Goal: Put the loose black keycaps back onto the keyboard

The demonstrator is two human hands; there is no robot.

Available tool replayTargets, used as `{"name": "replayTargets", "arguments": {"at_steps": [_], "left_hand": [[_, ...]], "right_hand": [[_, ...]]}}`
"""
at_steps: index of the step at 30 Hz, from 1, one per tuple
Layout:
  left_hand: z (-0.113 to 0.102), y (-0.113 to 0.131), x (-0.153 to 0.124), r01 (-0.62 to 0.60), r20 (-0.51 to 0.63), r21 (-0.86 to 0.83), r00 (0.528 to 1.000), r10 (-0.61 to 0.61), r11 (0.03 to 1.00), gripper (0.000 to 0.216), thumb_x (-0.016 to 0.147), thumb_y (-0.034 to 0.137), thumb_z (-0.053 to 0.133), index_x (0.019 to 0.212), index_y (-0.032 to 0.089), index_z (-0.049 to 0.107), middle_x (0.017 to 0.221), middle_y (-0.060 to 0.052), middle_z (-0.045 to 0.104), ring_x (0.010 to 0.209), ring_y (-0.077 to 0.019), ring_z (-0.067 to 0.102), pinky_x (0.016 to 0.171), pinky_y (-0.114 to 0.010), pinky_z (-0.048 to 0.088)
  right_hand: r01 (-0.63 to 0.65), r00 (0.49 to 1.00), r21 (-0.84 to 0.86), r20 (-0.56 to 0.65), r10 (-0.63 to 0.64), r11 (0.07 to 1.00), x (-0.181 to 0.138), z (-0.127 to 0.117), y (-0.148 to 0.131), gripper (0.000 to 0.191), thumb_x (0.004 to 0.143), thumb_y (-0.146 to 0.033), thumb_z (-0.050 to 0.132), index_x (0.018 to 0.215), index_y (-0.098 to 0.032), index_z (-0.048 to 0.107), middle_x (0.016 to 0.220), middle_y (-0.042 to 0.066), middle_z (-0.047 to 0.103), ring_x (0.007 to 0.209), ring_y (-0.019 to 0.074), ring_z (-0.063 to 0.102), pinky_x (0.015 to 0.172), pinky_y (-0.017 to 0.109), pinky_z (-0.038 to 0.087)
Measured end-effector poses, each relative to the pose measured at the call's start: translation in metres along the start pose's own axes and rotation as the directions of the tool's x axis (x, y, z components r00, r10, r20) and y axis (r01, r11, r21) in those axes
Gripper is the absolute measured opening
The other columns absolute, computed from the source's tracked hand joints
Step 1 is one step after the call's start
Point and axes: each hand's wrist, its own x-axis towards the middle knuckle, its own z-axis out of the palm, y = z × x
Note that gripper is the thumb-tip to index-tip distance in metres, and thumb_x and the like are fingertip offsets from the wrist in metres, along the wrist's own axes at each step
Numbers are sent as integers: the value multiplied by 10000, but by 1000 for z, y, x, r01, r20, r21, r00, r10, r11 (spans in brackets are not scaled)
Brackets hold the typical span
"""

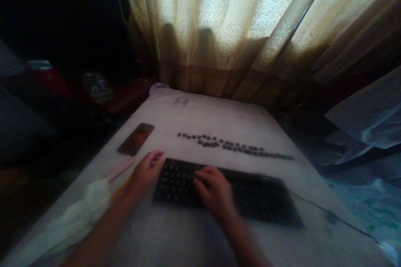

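Note:
A black keyboard (250, 198) lies on the white table (194, 108) in front of me. My left hand (146, 171) rests at the keyboard's left end, fingers curled against its edge. My right hand (213, 190) lies over the left half of the keys with fingers bent down onto them; whether it pinches a key is blurred. Beyond the keyboard, a row of several loose dark keycaps (232, 146) runs across the table.
A dark phone (136, 138) lies at the left of the table, with a pink flat object (119, 168) and a white cloth (90, 204) nearer me. The keyboard's cable (326, 212) trails right. Patterned curtains (238, 29) hang behind.

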Motion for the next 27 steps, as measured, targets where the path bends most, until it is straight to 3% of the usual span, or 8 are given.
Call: {"name": "replayTargets", "arguments": {"at_steps": [3, 8, 14, 19, 27], "left_hand": [[1, -7, 13, 17, 67, -15, 998, -16, 1000, 412, 799, 480, 526, 1035, 176, 672, 997, -88, 731, 850, -221, 701, 783, -370, 579], [7, -13, 16, -10, 81, -26, 997, 13, 1000, 379, 816, 452, 537, 1066, 198, 668, 1018, -74, 710, 858, -206, 682, 771, -351, 574], [11, -10, 5, -128, 109, -37, 985, 131, 991, 328, 804, 419, 591, 1074, 252, 674, 1158, -60, 660, 1109, -237, 609, 994, -417, 487], [22, -6, -7, -234, 142, 134, 966, 215, 963, 469, 824, 392, 616, 1276, 274, 573, 1447, -88, 476, 1326, -290, 445, 1114, -509, 361], [38, -9, -7, -259, 202, 300, 958, 204, 918, 565, 808, 401, 646, 1345, 281, 514, 1495, -107, 414, 1349, -325, 404, 1122, -563, 318]], "right_hand": [[-56, 993, -15, 101, 58, 998, 24, 14, -4, 174, 793, -160, 699, 929, -228, 784, 948, 65, 703, 904, 220, 653, 839, 354, 520], [-29, 984, -83, 174, 43, 996, 38, 28, -5, 197, 769, -155, 726, 929, -248, 792, 954, 59, 700, 911, 227, 632, 845, 368, 498], [2, 979, -120, 205, 22, 993, 37, 28, -4, 199, 783, -153, 714, 942, -248, 786, 960, 59, 689, 915, 221, 614, 844, 362, 477], [83, 977, -172, 210, -46, 982, 34, 28, -4, 198, 812, -154, 684, 959, -255, 770, 947, 56, 688, 899, 224, 602, 818, 371, 459], [114, 978, -214, 199, -71, 970, 32, 28, -9, 160, 834, -173, 670, 930, -258, 764, 935, 51, 699, 881, 224, 603, 794, 373, 435]]}}
